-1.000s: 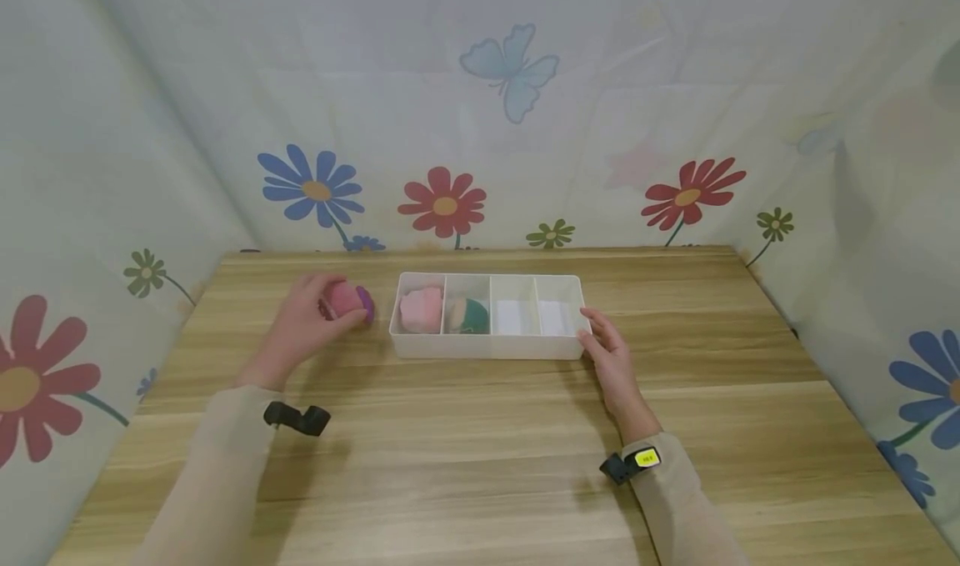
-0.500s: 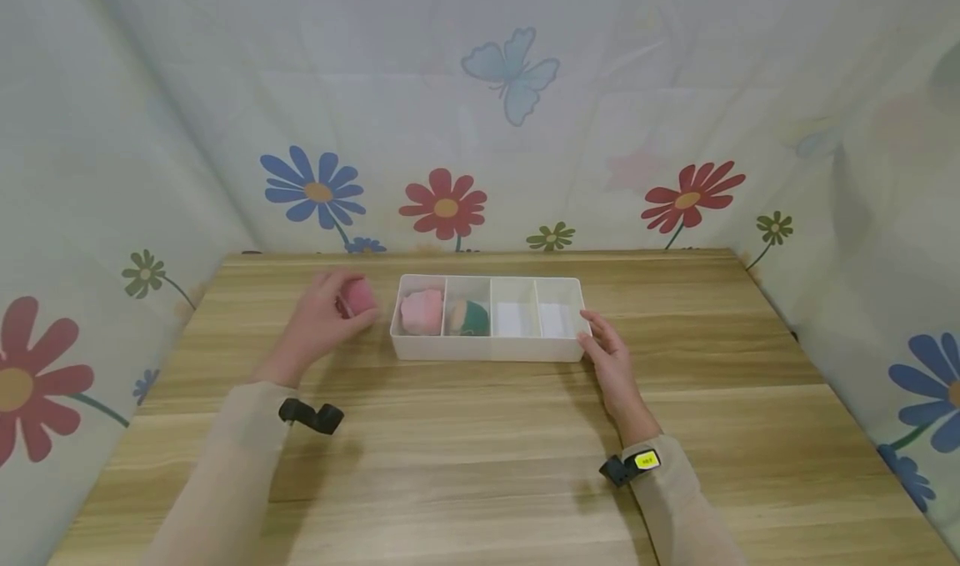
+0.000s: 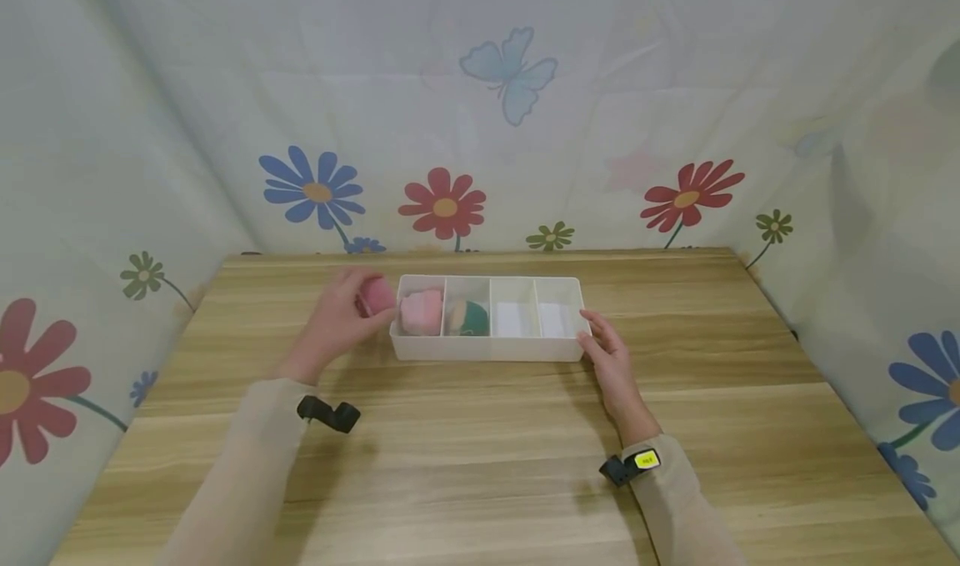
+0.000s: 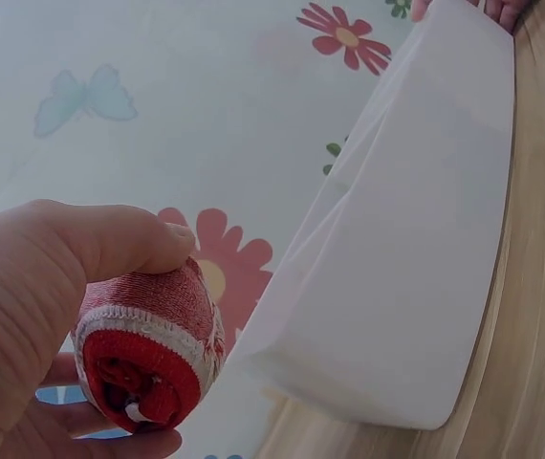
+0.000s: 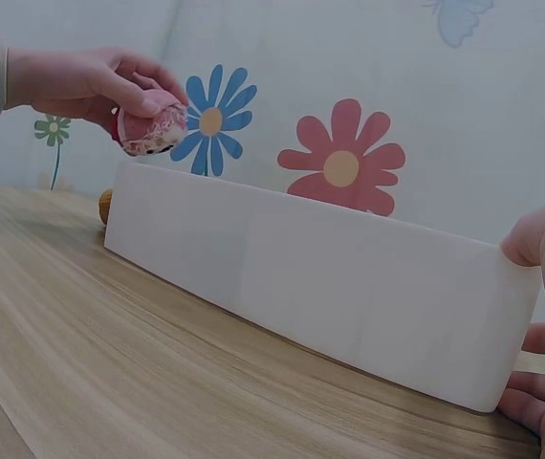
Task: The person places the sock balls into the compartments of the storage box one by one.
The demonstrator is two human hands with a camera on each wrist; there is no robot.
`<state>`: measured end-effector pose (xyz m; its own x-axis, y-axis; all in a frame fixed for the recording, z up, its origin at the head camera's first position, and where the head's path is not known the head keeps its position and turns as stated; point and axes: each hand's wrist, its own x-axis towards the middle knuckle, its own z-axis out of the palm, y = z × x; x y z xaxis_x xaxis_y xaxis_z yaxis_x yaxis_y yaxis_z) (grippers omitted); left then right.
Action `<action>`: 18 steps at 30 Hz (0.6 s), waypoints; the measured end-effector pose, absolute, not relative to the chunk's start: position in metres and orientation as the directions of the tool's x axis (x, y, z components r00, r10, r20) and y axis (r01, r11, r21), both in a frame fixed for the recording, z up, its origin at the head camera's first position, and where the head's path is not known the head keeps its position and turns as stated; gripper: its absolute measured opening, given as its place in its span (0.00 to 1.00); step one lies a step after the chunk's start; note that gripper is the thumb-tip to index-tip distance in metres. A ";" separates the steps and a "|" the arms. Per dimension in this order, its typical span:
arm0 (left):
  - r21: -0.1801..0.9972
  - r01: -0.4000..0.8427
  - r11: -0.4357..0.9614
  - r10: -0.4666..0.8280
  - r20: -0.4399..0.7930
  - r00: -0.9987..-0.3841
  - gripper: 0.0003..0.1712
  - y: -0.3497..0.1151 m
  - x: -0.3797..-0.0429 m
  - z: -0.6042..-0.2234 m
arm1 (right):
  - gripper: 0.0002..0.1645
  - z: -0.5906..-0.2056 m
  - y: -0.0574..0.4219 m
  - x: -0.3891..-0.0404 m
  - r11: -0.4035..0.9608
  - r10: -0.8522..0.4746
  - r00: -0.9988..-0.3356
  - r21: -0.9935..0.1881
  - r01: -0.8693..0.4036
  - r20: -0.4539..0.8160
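Observation:
My left hand (image 3: pixel 333 320) holds a pink rolled-up sock (image 3: pixel 377 297) just above the left end of a white divided storage box (image 3: pixel 442 348). In the left wrist view, the sock (image 4: pixel 153 349) shows its red inside and a pale stitched seam, between thumb and fingers. At the box's right end, my right hand (image 3: pixel 611 362) grips the wall; in the right wrist view, its thumb (image 5: pixel 535 239) lies on the top front corner and the fingers are low behind. A light pink rolled sock (image 3: pixel 422 311) fills the leftmost compartment, and a green and beige one (image 3: pixel 471 318) lies beside it.
The box stands on a wood-grain table (image 3: pixel 480 458) that meets a flower-printed cloth (image 3: pixel 570 132) at the back and sides. In the right wrist view, a mustard-coloured ribbed thing (image 5: pixel 105 207) shows partly behind the box's left end. The two right compartments show white bottoms.
My left hand has carried the pink rolled sock to the right, from beside the box to its left rim. The right hand and the box have stayed in place.

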<state>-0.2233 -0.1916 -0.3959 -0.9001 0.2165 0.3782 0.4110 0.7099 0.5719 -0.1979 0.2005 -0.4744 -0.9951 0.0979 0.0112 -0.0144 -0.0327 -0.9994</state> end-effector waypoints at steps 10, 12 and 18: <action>0.588 0.431 0.684 0.253 0.363 -0.897 0.33 -0.173 -0.225 -0.396 | 0.25 -0.474 0.200 -0.198 -0.035 0.102 -0.995 -0.999 -0.006 0.003; 0.594 0.422 0.685 0.253 0.349 -0.902 0.34 -0.169 -0.225 -0.396 | 0.24 -0.474 0.201 -0.198 -0.035 0.102 -0.995 -0.999 -0.005 0.001; 0.616 0.409 0.673 0.258 0.323 -0.911 0.35 -0.160 -0.224 -0.394 | 0.25 -0.474 0.202 -0.198 -0.039 0.092 -0.996 -0.999 -0.003 0.000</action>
